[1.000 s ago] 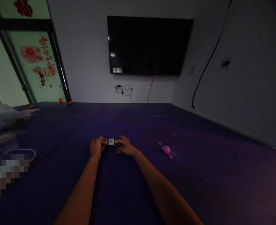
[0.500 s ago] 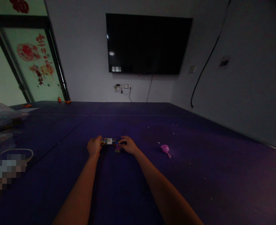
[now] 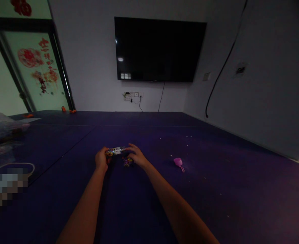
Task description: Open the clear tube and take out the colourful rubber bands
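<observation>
A clear tube-like container (image 3: 117, 150) with a white label lies on its side, with colourful loops that look like rubber bands inside. My left hand (image 3: 101, 159) is closed around its left end. My right hand (image 3: 138, 156) is at the opposite end, its fingers apart and one fingertip at the container's mouth. Below, between the hands, a small heap of coloured bands (image 3: 127, 162) rests on the dark purple surface, close to my right thumb. Whether any band touches that thumb is hard to make out.
A pink cup-shaped piece with a loop (image 3: 178, 162) lies to the right, among small white scraps. Clear plastic bags (image 3: 2, 132) sit at the far left, above a blurred-out patch. Small orange objects (image 3: 72, 111) lie near the door. A television (image 3: 159, 51) hangs on the wall.
The container has turned slightly, its right end lifting. My right fingers have moved from the bands up to its mouth, and the heap sits apart below.
</observation>
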Demonstrator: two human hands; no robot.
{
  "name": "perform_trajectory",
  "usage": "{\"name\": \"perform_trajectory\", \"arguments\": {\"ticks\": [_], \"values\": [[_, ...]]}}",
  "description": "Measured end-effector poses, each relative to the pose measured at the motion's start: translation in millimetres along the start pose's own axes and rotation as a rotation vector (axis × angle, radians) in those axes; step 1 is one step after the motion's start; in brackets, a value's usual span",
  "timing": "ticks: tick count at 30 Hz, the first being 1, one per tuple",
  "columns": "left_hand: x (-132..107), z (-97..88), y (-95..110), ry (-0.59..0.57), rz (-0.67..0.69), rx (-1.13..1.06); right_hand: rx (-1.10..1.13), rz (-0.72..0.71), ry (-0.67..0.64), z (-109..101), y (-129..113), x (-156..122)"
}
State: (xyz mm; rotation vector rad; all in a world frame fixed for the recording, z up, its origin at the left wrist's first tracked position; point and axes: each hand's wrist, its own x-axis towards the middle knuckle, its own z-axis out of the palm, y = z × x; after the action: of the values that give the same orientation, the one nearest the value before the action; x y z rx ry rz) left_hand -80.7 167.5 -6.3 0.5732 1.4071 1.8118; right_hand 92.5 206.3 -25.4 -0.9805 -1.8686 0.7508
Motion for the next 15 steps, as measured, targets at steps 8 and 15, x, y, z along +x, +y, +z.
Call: {"name": "perform_trajectory", "arguments": {"ticks": [8,15], "values": [[-12,7.9,3,-0.102,-0.109,-0.02,-0.014,-0.029,-0.192,10,-7,1],[-12,10.2,-3,-0.104,-0.044,0.025,-0.21,0.035,-0.321,6,-8,-1]]}}
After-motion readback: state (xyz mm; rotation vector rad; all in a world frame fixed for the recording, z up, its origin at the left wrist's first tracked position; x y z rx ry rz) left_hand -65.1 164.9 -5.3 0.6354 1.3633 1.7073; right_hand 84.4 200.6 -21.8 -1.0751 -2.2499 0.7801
